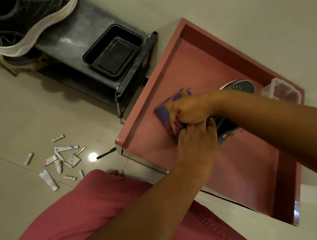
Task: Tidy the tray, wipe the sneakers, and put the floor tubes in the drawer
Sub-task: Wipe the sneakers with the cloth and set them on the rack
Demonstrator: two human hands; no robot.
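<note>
The pink drawer (pixel 135 125) stands pulled open. Inside it, my right hand (pixel 189 108) grips a flat purple and orange patterned item (pixel 165 107) from above. My left hand (pixel 194 141) reaches in from below, its curled fingers meeting the right hand at the item's near edge. Several small tubes (pixel 57 161) lie scattered on the tiled floor to the left of the drawer. A black plastic tray (pixel 90 55) sits empty on the dark shoe rack (pixel 80 25). A black sneaker with a white sole (pixel 30 22) rests on the rack's far left.
A round dark object (pixel 241 86) and a clear lidded box (pixel 281 91) sit at the back of the drawer. A black pen (pixel 106 153) lies on the floor by the drawer's corner. My knee in pink cloth (pixel 88 208) fills the lower middle.
</note>
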